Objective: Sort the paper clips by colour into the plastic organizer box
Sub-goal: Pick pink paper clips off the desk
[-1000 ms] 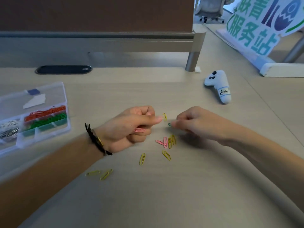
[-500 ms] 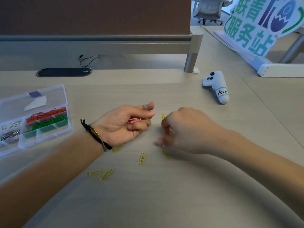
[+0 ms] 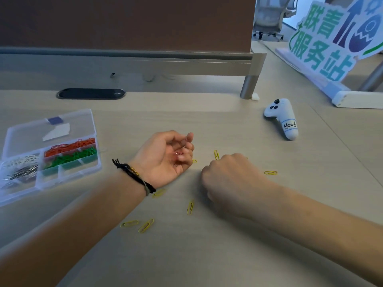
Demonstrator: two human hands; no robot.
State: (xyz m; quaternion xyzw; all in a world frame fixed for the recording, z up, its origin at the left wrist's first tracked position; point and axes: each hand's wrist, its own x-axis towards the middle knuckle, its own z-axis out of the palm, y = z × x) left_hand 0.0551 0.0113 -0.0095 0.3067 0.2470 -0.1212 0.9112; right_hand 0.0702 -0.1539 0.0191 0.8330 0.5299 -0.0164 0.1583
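The left hand (image 3: 163,160) lay palm-up, its curled fingers (image 3: 187,151) cradling pink paper clips (image 3: 177,154); beside them the right hand (image 3: 230,179) was clenched knuckles-up, contents hidden.

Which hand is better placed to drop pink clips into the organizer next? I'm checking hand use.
Probably the left hand: it lies palm up holding pink paper clips and is nearer the plastic organizer box. The right hand is knuckles-up over the yellow paper clips, farther away.

- Pale wood-grain tabletop (image 3: 207,255).
- Clear plastic organizer box (image 3: 12,195) at left.
- Yellow paper clips (image 3: 190,207) scattered at centre.
- White game controller (image 3: 281,117) at right.
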